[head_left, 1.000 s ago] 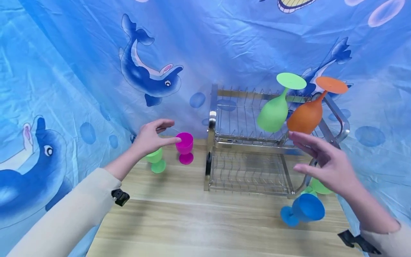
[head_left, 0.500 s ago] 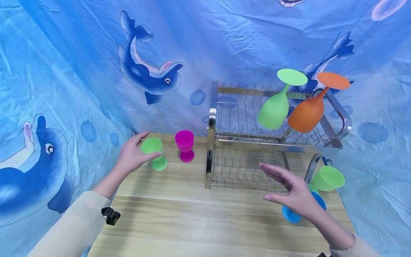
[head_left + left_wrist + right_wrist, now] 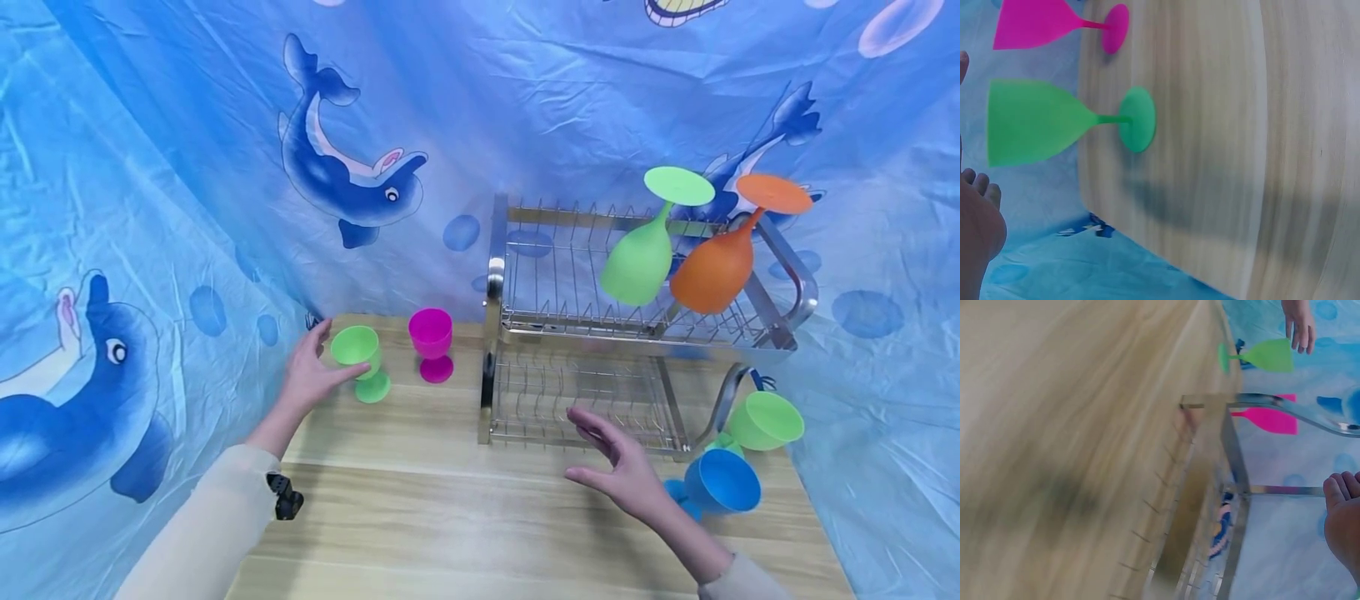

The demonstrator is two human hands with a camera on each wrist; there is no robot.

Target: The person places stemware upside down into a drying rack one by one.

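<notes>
At the back left of the table, a green goblet stands upright. My left hand is beside it, thumb and fingers spread; the left wrist view shows a gap between the green goblet and the hand. A magenta goblet stands just to its right. My right hand hovers with spread fingers in front of the two-tier metal dish rack, holding nothing. Upside down on the upper tier are a green goblet and an orange goblet.
Right of the rack, a second green goblet and a blue goblet are on the wooden table, near my right forearm. A blue dolphin-print curtain surrounds the table at the back and sides.
My left hand has moved left and down from near the magenta goblet to the green one. My right hand has moved left and down, away from the upper tier. The goblets stay in place.
</notes>
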